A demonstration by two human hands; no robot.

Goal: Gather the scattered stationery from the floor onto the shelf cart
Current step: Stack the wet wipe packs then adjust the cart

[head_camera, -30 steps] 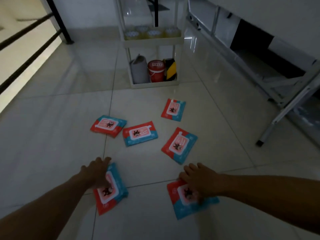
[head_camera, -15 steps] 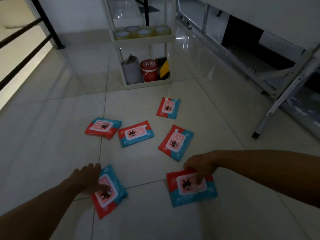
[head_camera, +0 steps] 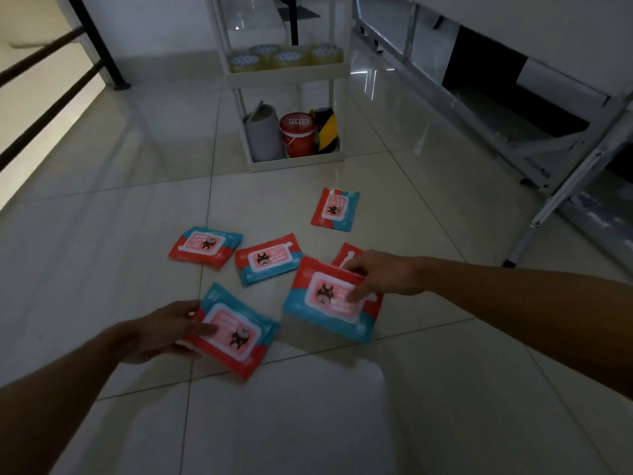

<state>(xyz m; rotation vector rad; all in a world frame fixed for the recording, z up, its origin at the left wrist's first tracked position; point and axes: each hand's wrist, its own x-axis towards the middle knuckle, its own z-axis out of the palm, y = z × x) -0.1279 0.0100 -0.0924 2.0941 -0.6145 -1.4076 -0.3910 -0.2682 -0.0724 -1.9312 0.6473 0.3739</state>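
My left hand point(head_camera: 161, 332) pinches one packet point(head_camera: 236, 332), my right hand point(head_camera: 380, 275) pinches another point(head_camera: 330, 298), both lifted just off the floor point(head_camera: 102, 269). The slick wrappers could slip from such thin grips. Four more packets lie ahead on glossy tile; the cart point(head_camera: 291, 72) stands beyond, in a dim room.

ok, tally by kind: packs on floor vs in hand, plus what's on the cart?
Red-and-blue packs held: 2, one in the left hand, one in the right hand
Packs on the floor: 4, one partly hidden behind the right-hand pack
Tape rolls, cart middle shelf: 4
Items, bottom shelf: 3
Total: 13
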